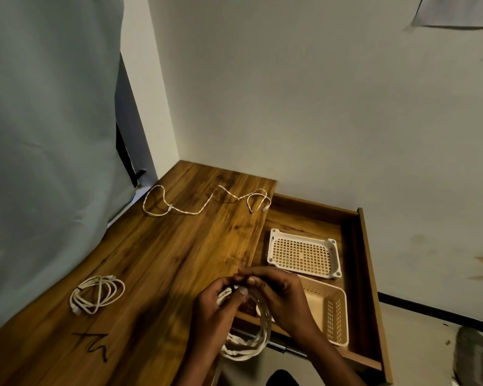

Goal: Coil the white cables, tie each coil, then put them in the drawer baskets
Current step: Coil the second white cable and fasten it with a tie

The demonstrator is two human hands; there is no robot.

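Both hands hold a coiled white cable upright over the desk's front edge. My left hand grips the top of the coil, and my right hand pinches it at the same spot. A tied white coil lies on the desk at the left. An uncoiled white cable sprawls across the far end of the desk. Two baskets sit in the open drawer: a white one farther away and a beige one nearer, partly behind my right hand.
The wooden desk stands in a corner against a pale wall. A light curtain hangs along its left side. A black scribble marks the desk's near left part. The drawer sticks out to the right of the desk.
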